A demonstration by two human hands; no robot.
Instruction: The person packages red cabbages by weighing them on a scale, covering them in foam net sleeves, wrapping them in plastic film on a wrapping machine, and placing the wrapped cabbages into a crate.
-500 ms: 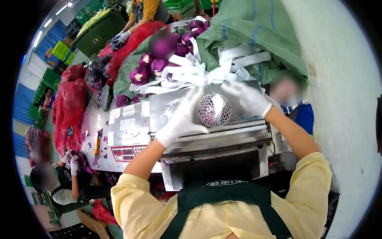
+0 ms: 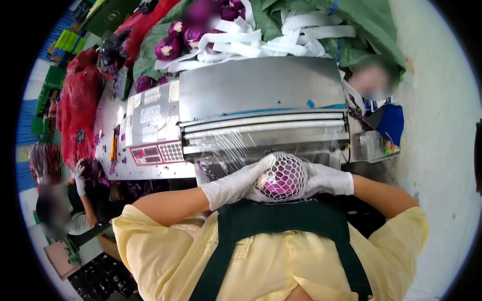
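A purple cabbage point(image 2: 282, 181) in a white foam net is held close against my green apron. Gloved in white, my left hand point(image 2: 244, 180) grips its left side, the thumb lying over the net. From the other side my right hand point(image 2: 329, 179), gloved too, presses the cabbage; its fingertips are partly hidden. Clear plastic film point(image 2: 228, 150) stretches from the rollers of the wrapping machine point(image 2: 266, 123) down to the cabbage and my hands.
Left of the machine stands a scale point(image 2: 153, 128) with a red-edged keypad. Behind lie white foam nets point(image 2: 241, 45) and several purple cabbages point(image 2: 168, 47). Red mesh sacks point(image 2: 80, 95) line the left side, where a co-worker point(image 2: 65, 205) sits. A wall point(image 2: 437, 150) bounds the right.
The netted cabbage has come from the machine's metal top to my apron. My hands, spread around it before, have closed on its sides. Film is now drawn out. The view has shifted.
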